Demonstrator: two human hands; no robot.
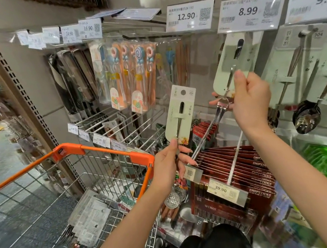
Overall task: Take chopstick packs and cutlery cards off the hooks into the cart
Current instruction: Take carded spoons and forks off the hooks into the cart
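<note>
My left hand (168,165) pinches a freed fork card (180,114) by its foot; my right hand (250,98) grips a second card (233,65), under the 8.99 tag (248,12), to slide it off. The cart (76,205) waits at eight o'clock.

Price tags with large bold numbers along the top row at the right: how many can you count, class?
3. The white 12.90 price tag is leftmost, the white 8.99 price tag is in the middle, and the white 9.9 price tag is cut off by the right edge; more may lie beyond.
</note>
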